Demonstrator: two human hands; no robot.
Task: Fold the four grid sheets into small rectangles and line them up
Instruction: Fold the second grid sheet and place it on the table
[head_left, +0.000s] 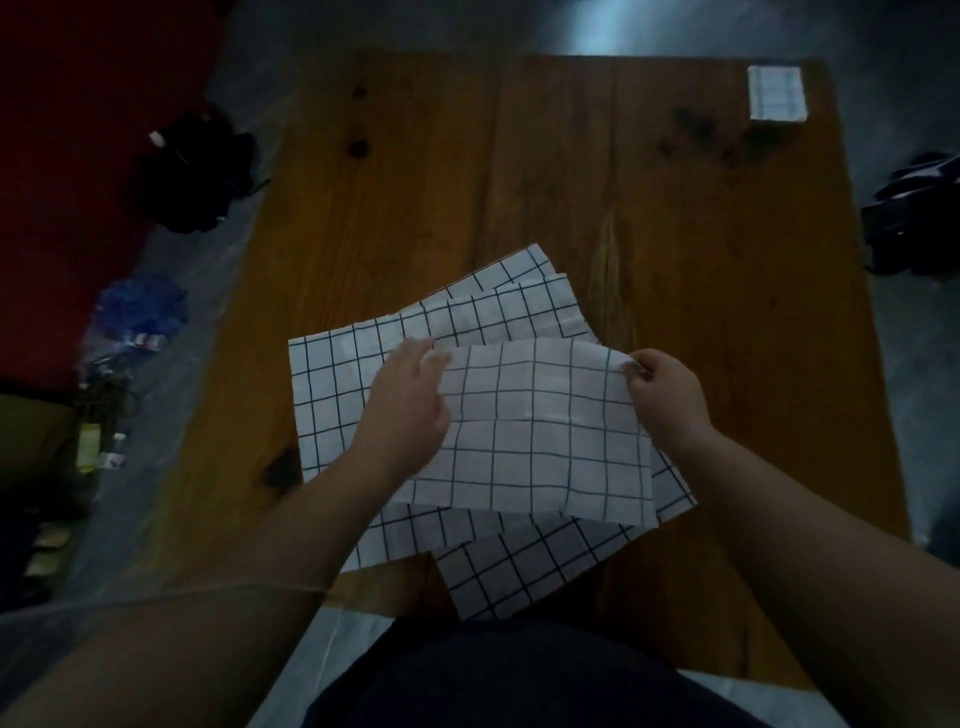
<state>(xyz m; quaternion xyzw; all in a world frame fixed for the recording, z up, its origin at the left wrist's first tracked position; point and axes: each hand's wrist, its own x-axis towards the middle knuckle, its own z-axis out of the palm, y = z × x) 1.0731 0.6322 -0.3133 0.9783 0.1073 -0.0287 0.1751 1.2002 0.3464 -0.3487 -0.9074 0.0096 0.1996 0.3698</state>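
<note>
A white sheet with a dark grid (545, 431) is held up in front of me above the table. My left hand (405, 410) pinches its upper left corner and my right hand (662, 392) pinches its upper right corner. Beneath it other grid sheets lie overlapping on the wooden table (701, 260): one spread to the left (332, 395), one reaching toward the far side (514, 301), and one near the front edge (524, 571). A small folded grid rectangle (776, 93) lies at the table's far right corner.
Dark bags sit on the floor to the left (192, 166) and to the right (914, 218). A blue bundle with small clutter (137, 312) lies on the floor at the left. A red surface (67, 130) fills the far left.
</note>
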